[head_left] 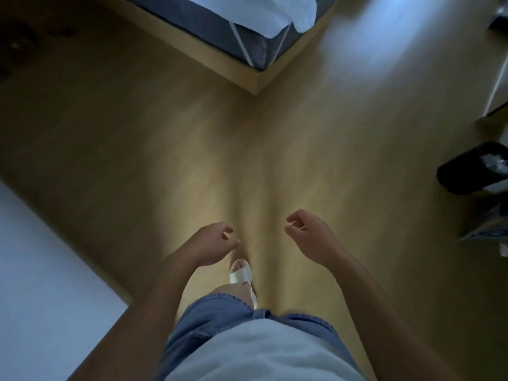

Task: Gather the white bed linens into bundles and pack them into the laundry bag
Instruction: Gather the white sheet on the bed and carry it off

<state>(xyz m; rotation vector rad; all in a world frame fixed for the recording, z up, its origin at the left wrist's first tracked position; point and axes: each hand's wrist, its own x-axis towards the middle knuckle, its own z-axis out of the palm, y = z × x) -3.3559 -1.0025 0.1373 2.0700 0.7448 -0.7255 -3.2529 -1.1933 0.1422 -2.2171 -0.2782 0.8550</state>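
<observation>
- Linen (261, 12), white and smooth, lies on the dark mattress (220, 31) at the top of view, one corner drooping over the edge.
- Left hand (217, 243) and right hand (308, 232) hang loosely curled, holding nothing, above the floor (247, 160).

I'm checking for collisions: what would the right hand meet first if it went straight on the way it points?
Nothing close: the right hand hangs empty over bare floor. Farther along, its line probably reaches the wooden bed base left of its corner, though depth is unclear.
</observation>
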